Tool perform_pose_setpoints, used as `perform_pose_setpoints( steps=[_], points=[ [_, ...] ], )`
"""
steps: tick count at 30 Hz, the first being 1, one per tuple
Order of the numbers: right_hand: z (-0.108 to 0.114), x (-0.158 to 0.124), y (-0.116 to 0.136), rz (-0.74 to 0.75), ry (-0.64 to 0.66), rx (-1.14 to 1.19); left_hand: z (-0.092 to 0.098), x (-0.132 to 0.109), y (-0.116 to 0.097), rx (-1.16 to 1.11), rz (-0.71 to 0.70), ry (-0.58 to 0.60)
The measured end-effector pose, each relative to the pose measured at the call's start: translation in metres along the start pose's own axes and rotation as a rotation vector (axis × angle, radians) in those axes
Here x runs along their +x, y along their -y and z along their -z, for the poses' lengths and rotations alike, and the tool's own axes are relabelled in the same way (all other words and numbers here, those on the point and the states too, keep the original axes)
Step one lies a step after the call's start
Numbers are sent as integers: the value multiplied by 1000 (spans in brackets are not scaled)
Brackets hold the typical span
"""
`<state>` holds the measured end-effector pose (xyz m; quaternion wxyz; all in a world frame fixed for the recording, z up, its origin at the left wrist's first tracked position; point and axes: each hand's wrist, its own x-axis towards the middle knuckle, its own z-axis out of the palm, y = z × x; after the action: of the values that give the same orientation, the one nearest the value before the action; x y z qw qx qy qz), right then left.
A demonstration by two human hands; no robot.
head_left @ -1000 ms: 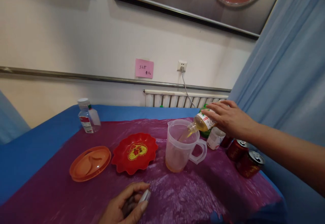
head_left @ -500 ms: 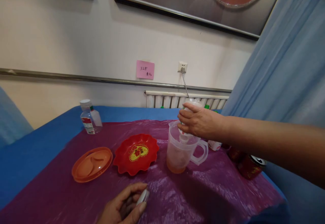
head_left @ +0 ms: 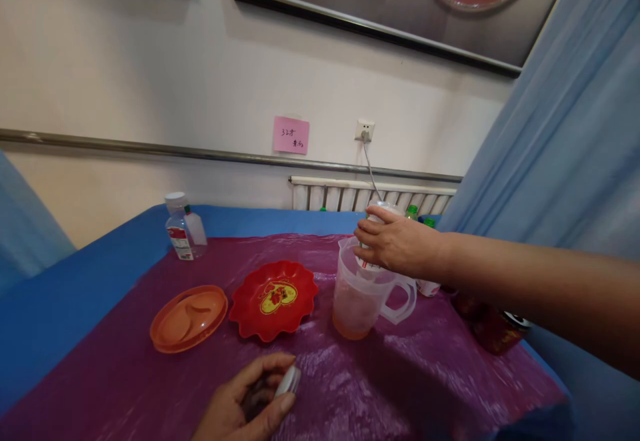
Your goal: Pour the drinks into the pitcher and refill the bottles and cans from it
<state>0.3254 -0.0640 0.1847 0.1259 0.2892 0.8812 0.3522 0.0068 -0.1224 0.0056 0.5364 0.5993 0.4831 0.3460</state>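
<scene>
My left hand, near the front of the table, pinches a white bottle cap between thumb and fingers. My right hand is wrapped round a clear plastic bottle with a red and white label. The bottle is tipped neck-down into the mouth of a translucent measuring jug. Orange-brown liquid lies in the bottom of the jug. Most of the bottle's body is hidden behind my fingers, and I cannot make out whether liquid is flowing.
A red scalloped plate and an orange divided dish lie left of the jug. Clear bottles stand at the back left. Dark red cans and green-capped bottles are on the right, partly behind my forearm.
The whole view has shifted slightly, so things appear a little further right. Both hands keep their grips; the bottle stays tipped into the jug.
</scene>
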Motion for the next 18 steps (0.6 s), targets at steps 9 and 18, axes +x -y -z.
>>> perform_pose_setpoints(
  steps=[9,18],
  points=[
    [-2,-38,-17,-307,41,138,-4,-2,-32,-5,-50,37],
    [-20,-77,-6,-966,-36,842,-8,13,-64,-55,-139,65]
  ],
)
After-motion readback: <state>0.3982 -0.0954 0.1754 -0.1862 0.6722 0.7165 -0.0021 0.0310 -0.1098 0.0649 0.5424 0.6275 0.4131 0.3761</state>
